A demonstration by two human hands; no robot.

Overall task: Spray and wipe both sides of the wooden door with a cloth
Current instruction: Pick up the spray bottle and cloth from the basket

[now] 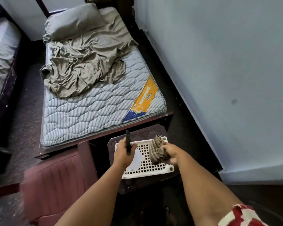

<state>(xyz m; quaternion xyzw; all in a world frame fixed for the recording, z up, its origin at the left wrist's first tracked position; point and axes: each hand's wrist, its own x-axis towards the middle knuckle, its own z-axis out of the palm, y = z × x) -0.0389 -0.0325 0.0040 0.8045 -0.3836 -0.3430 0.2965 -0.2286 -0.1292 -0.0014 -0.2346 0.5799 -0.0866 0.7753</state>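
Both hands full: bottle (136, 158), cloth (157, 150), above crate (147, 170).

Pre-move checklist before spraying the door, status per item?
1. Spray bottle in left hand: ok, gripped, black nozzle pointing up and away.
2. Cloth in right hand: ok, bunched in the fingers.
3. Door in view: not ok, only bed, wall and floor show.
4. Hands clear of the white crate: cannot tell, both sit over it and contact is not readable.
5. Bottle fill level: cannot tell, body mostly hidden by the hand.
6. Path around the maroon chair: cannot tell.
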